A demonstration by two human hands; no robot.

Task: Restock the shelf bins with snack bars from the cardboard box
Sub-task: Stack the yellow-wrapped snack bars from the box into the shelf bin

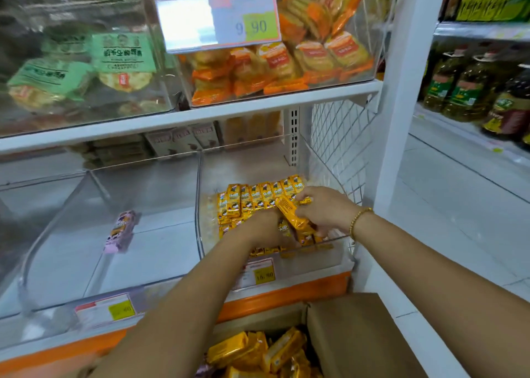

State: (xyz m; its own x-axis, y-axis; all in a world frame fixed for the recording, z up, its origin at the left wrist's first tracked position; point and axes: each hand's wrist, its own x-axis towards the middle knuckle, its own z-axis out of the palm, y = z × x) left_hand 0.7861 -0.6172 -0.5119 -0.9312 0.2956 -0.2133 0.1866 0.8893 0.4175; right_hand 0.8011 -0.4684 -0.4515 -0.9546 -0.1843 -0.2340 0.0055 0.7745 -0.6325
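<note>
White tiled floor [459, 205], white shelf post [403, 119], oil bottles [464, 90]

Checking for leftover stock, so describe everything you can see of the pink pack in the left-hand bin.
The pink pack is a slim, oblong pack in a pale pink wrapper with dark and orange print, too blurred to read. It lies flat and alone on the floor of the left clear bin, long axis running front to back. Only the bin floor touches it.

Blurred price tag [104, 310]; cardboard box [344, 334] half off-frame.
</note>
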